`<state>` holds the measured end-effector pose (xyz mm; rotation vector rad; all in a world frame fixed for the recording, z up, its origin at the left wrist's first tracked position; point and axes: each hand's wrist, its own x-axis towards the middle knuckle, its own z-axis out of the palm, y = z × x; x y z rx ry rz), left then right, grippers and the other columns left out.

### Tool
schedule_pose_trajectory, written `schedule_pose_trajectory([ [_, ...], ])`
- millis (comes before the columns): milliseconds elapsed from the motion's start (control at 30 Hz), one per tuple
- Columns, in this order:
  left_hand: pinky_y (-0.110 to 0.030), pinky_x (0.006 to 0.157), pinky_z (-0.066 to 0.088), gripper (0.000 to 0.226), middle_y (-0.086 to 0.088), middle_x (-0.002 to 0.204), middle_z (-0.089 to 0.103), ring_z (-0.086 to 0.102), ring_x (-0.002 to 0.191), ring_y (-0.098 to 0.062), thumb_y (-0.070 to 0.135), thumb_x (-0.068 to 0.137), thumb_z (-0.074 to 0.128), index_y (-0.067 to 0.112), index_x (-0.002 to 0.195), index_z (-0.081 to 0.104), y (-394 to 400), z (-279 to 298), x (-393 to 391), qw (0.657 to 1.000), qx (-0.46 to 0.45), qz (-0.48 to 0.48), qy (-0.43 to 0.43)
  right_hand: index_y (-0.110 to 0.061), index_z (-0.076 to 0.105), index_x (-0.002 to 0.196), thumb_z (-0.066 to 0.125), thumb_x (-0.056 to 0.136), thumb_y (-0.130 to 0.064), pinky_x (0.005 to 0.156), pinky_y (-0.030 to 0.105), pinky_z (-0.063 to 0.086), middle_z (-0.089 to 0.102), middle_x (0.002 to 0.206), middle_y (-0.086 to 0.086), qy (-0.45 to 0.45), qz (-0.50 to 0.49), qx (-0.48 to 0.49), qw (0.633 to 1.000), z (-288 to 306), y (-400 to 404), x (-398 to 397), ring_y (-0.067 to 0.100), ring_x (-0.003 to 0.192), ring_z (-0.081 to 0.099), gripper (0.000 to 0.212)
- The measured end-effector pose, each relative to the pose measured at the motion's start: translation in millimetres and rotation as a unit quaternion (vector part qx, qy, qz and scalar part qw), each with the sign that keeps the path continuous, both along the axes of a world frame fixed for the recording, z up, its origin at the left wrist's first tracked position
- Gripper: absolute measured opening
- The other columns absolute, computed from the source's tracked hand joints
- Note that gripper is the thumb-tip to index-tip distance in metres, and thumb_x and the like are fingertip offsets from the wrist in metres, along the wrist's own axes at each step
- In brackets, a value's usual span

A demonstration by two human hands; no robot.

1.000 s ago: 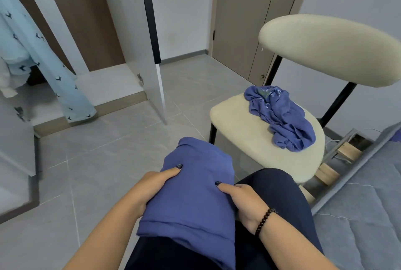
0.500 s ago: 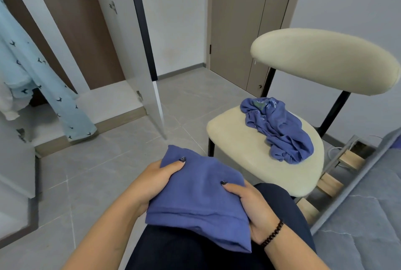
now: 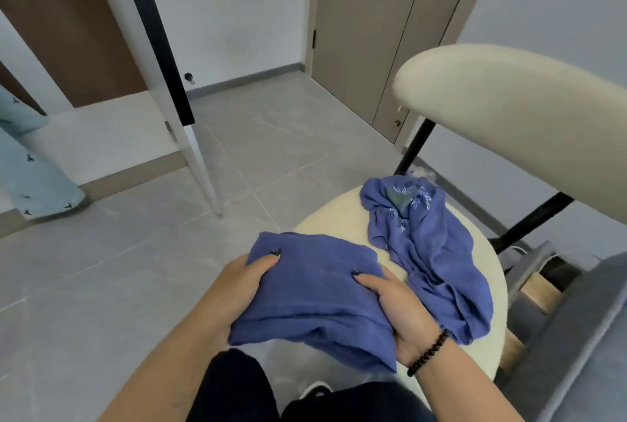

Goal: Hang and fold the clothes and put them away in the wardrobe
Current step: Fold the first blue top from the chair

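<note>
A folded blue garment (image 3: 315, 296) is held in front of me, above my lap and the near edge of the cream chair seat (image 3: 339, 225). My left hand (image 3: 237, 289) grips its left side, thumb on top. My right hand (image 3: 400, 313), with a black bead bracelet on the wrist, grips its right side, thumb on top too. A second blue garment (image 3: 431, 252) with a pale leaf print lies crumpled on the chair seat, just right of my right hand. The open wardrobe (image 3: 68, 48) stands at the far left.
The wardrobe's white door (image 3: 163, 82) stands open over the grey tiled floor. A light blue patterned garment (image 3: 30, 170) hangs at the left edge. The chair's cream backrest (image 3: 509, 109) rises at the right. A grey bed edge (image 3: 576, 337) lies at the lower right, a closed door (image 3: 366, 31) behind.
Both hands lifted the folded blue garment off my lap and carried it forward toward the chair seat. My view moved forward and closer to the chair.
</note>
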<state>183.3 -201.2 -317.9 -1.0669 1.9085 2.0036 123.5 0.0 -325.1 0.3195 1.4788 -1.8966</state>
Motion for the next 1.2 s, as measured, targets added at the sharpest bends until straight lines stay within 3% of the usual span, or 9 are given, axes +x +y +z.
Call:
schedule_pose_trajectory([
  [167,-0.032,0.071,0.052,0.019,0.006,0.079,0.075,0.070,0.083,-0.019,0.034,0.095,0.054,0.024,0.093,0.070,-31.5,54.1,-55.1,1.000,0.002,0.023,-0.006,-0.007,0.058,0.122,0.053,0.092,-0.007,0.087,0.048,0.049,0.062,0.116,0.029,-0.049,0.021,0.026,0.998,53.9,-35.0,-68.8,0.043,0.105,0.061,0.031],
  [333,-0.034,0.074,0.054,0.020,0.004,0.084,0.076,0.070,0.084,-0.021,0.038,0.094,0.055,0.025,0.096,0.070,-75.9,149.1,-71.1,0.998,0.005,0.064,-0.006,-0.002,0.058,0.121,0.058,0.090,-0.010,0.078,0.044,0.051,0.065,0.107,0.027,-0.058,0.064,0.031,0.996,146.2,-81.4,-102.7,0.038,0.093,0.062,0.032],
  [433,-0.032,0.069,0.053,0.022,0.001,0.081,0.076,0.070,0.082,-0.022,0.037,0.094,0.055,0.022,0.096,0.070,-100.2,211.6,-69.2,0.996,0.002,0.094,-0.004,0.001,0.061,0.117,0.060,0.089,-0.011,0.079,0.045,0.050,0.064,0.108,0.030,-0.055,0.109,0.035,0.992,209.2,-110.9,-113.3,0.040,0.092,0.063,0.031],
  [600,-0.037,0.078,0.055,0.026,-0.003,0.086,0.076,0.070,0.087,-0.025,0.037,0.094,0.055,0.017,0.099,0.071,-144.3,307.8,-51.1,0.991,0.003,0.133,0.001,-0.002,0.063,0.116,0.058,0.090,-0.013,0.084,0.047,0.050,0.066,0.108,0.028,-0.025,0.171,0.053,0.984,307.2,-165.0,-117.6,0.043,0.098,0.063,0.029],
  [700,-0.038,0.081,0.055,0.026,-0.001,0.088,0.076,0.070,0.089,-0.024,0.038,0.094,0.054,0.019,0.100,0.071,-172.5,352.8,-34.9,0.989,-0.002,0.150,0.015,0.001,0.063,0.114,0.057,0.090,-0.012,0.080,0.044,0.052,0.067,0.105,0.028,-0.001,0.198,0.058,0.978,355.2,-197.7,-111.3,0.039,0.092,0.065,0.027],
  [967,-0.030,0.066,0.050,0.029,-0.004,0.086,0.076,0.069,0.086,-0.024,0.036,0.093,0.054,0.014,0.099,0.072,-248.4,429.8,7.5,0.981,-0.013,0.189,0.043,0.003,0.065,0.099,0.057,0.087,-0.006,0.070,0.039,0.051,0.067,0.090,0.024,0.062,0.241,0.037,0.968,434.5,-289.7,-88.9,0.034,0.081,0.063,0.017],
  [1100,-0.037,0.078,0.053,0.033,-0.011,0.085,0.076,0.069,0.087,-0.031,0.037,0.092,0.058,0.009,0.098,0.073,-285.2,459.4,21.7,0.973,-0.004,0.224,0.055,0.001,0.065,0.090,0.059,0.085,-0.007,0.064,0.035,0.051,0.066,0.083,0.021,0.055,0.262,0.007,0.963,462.8,-335.6,-83.7,0.033,0.074,0.064,0.011],
  [1200,-0.036,0.073,0.053,0.030,-0.014,0.085,0.075,0.069,0.082,-0.032,0.035,0.091,0.060,0.008,0.097,0.072,-311.8,482.8,27.6,0.965,0.009,0.250,0.083,0.001,0.065,0.091,0.059,0.085,-0.007,0.064,0.034,0.052,0.065,0.086,0.022,0.065,0.285,-0.014,0.956,483.8,-370.7,-86.8,0.032,0.073,0.064,0.012],
])
